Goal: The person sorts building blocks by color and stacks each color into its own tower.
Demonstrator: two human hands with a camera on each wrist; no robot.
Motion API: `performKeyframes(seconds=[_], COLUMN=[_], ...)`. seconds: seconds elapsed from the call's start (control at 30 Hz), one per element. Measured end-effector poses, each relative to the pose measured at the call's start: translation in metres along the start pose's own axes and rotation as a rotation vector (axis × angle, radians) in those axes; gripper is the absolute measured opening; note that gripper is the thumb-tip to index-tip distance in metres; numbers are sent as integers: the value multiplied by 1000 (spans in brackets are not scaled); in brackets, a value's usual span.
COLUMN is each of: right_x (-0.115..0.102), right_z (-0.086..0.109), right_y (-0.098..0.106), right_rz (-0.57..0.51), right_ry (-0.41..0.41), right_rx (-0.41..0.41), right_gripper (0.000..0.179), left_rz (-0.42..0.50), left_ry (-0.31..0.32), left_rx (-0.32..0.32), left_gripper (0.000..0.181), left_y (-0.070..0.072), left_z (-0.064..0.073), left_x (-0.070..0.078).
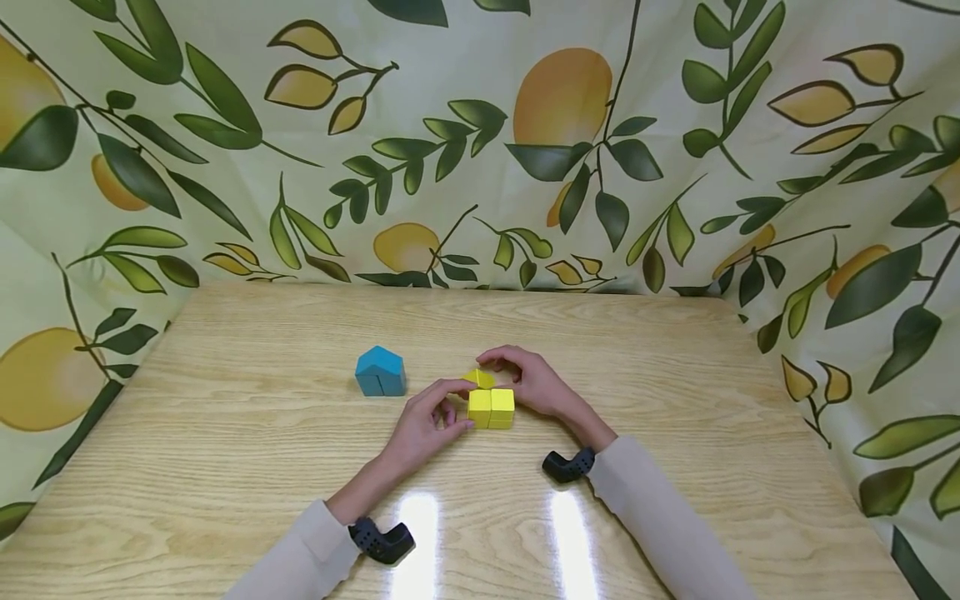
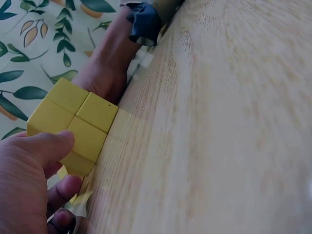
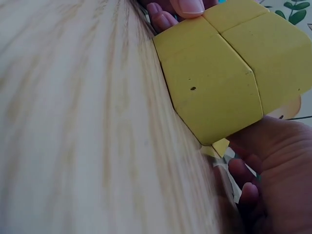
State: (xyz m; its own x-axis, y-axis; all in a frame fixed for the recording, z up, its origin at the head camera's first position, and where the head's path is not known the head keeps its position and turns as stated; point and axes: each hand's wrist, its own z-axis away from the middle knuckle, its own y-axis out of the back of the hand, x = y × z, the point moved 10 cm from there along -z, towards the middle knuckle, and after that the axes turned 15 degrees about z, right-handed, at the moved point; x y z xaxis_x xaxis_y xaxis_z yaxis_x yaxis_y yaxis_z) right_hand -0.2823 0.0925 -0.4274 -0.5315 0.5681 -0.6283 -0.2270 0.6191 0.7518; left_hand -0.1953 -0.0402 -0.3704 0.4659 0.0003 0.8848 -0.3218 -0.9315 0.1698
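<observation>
Several yellow blocks point(image 1: 491, 408) stand pressed together as a two-by-two stack on the table. My left hand point(image 1: 427, 425) pinches the stack from its left side; in the left wrist view its thumb lies across a yellow face. Just behind the stack sits another yellow piece point(image 1: 480, 379) with a pointed top, partly hidden. My right hand point(image 1: 536, 383) curves round from the right behind the stack, its thumb and index finger on either side of that piece. Whether they grip it is hidden. The right wrist view shows its other fingers point(image 3: 248, 192) loosely curled.
A blue house-shaped group of blocks point(image 1: 380, 372) stands left of the yellow ones. The wooden table point(image 1: 262, 467) reaches back to a leaf-and-fruit patterned cloth point(image 1: 450, 183). Dark wrist devices point(image 1: 382, 542) sit on both wrists.
</observation>
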Motion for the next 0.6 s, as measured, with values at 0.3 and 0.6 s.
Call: performKeyframes(seconds=[0.3, 0.6], right_x=[2, 2], right_z=[-1, 1], right_y=[0, 6], right_rz=[46, 69], right_ry=[-47, -48], right_rx=[10, 83], right_gripper=[33, 33], left_rz=[5, 5], left_ry=[12, 8], left_rx=[5, 2], left_gripper=[43, 43], left_y=[0, 0], left_z=[0, 0], left_x=[-1, 0])
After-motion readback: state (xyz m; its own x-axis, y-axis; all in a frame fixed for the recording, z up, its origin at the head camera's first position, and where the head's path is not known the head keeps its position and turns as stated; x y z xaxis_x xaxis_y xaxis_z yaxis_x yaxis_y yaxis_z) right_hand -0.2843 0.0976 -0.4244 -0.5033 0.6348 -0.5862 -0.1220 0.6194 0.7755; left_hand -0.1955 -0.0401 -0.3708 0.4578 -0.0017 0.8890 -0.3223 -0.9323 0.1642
